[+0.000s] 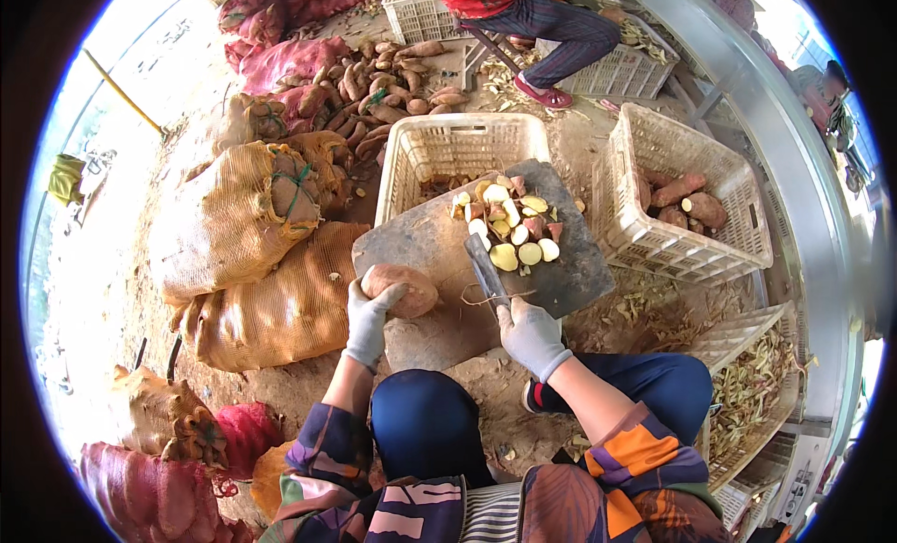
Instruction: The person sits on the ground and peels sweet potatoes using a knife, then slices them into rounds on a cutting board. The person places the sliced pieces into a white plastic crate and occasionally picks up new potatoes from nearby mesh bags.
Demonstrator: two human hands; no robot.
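Observation:
My left hand (370, 319), in a pale glove, is closed around a large sweet potato (402, 289) at the near left edge of a dark, worn cutting board (439, 330). In my gloved right hand (531, 335) is a knife (485, 270), its blade pointing away from me across the board. Beyond the blade tip lies a heap of cut sweet potato pieces (505, 216), pale yellow inside with reddish skin. A thin root strand (475, 300) lies beside the knife. The board rests across a cream plastic crate (467, 127).
Full mesh sacks (238, 216) stand along the left, with loose sweet potatoes (383, 85) piled behind them. To the right, another crate (687, 235) holds several whole sweet potatoes. Peelings fill a crate (757, 403) at the lower right. Another person's leg (565, 52) shows at the top.

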